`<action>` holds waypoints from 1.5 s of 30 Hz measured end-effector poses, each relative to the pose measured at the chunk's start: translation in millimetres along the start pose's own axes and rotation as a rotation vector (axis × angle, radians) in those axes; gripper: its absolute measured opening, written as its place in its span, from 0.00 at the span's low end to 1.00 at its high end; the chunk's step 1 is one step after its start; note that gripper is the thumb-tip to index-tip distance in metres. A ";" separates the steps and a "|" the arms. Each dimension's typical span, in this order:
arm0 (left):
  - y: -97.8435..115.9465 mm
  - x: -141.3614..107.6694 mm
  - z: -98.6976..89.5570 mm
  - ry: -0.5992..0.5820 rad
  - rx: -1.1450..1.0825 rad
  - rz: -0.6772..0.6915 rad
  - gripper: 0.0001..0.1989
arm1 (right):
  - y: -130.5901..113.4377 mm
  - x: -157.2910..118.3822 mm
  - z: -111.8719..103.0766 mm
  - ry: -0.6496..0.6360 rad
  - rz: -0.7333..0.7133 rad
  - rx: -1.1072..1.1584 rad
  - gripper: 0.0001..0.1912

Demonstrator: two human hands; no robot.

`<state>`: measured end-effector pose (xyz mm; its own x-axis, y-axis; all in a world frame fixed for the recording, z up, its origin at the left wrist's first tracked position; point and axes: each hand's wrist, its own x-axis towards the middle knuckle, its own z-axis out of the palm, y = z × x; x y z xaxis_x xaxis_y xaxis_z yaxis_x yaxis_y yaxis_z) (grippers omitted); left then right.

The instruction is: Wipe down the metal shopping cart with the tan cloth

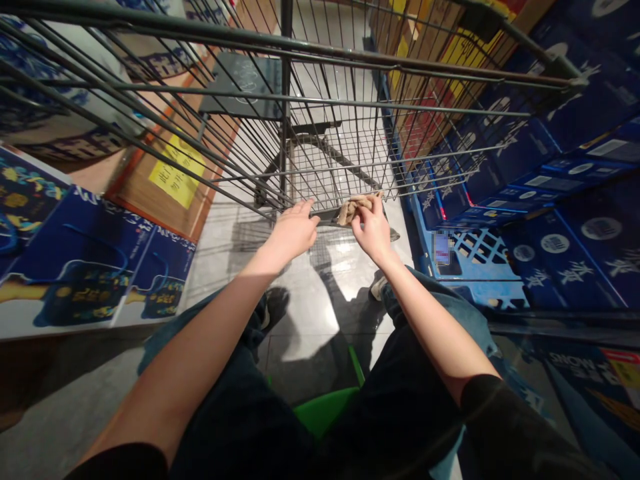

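Note:
A metal shopping cart (345,101) stands right in front of me, its wire basket filling the upper middle of the head view. My right hand (371,232) grips a crumpled beige cloth (357,205) against the cart's lower near edge. To its left, my left hand (294,230) lies on the same lower edge, fingers stretched over the bars with nothing visible in them. A short gap separates the two hands. The cloth hides part of the bar beneath it.
Blue boxes (565,243) are stacked on the right over a light-blue plastic crate (483,263). Blue gift bags (95,260) and a wooden ledge with a yellow sign (177,170) line the left. A green stool (325,407) is beneath me.

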<state>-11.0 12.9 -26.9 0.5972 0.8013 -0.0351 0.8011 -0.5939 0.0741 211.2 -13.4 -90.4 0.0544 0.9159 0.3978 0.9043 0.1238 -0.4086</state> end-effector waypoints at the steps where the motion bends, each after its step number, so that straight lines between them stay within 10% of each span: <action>1: 0.0 0.3 0.7 0.009 -0.004 0.002 0.21 | 1.1 1.3 -1.5 0.033 0.011 0.017 0.15; 45: 1.4 1.4 1.2 -0.007 0.028 -0.025 0.20 | 12.1 13.1 -1.4 0.046 0.172 0.194 0.06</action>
<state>-9.1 13.1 -28.1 0.5775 0.8152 -0.0439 0.8163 -0.5758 0.0453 223.5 -0.4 -89.0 0.2236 0.9118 0.3443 0.7823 0.0428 -0.6215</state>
